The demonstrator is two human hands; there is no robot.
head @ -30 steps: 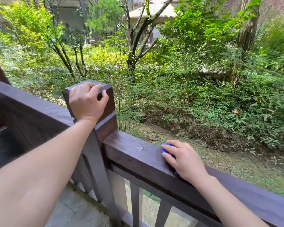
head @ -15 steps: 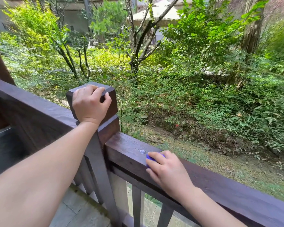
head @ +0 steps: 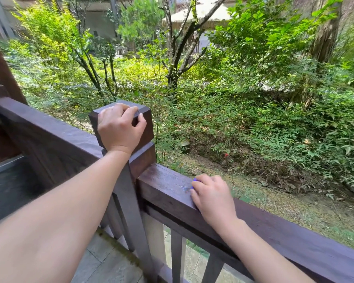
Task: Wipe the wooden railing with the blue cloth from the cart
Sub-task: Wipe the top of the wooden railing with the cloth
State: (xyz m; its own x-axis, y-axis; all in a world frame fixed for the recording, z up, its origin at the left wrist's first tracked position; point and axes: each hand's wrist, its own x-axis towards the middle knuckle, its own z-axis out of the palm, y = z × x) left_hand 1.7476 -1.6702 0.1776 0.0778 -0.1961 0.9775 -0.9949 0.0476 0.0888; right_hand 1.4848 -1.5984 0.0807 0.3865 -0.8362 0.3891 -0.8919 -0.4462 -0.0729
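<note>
Railing (head: 166,186) | right hand (head: 212,198) slid postward, fingers on blue cloth (head: 195,180) (mostly hidden) | left hand (head: 119,127) gripping post (head: 145,127)

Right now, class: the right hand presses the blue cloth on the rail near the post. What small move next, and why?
Probably slide the right hand and blue cloth left to the post, since a pale mark and unwiped rail lie just ahead of the cloth.

Right hand (head: 212,198) presses a blue cloth (head: 195,180) onto the dark wooden railing (head: 166,186); left hand (head: 119,126) grips the square corner post (head: 145,131).
</note>
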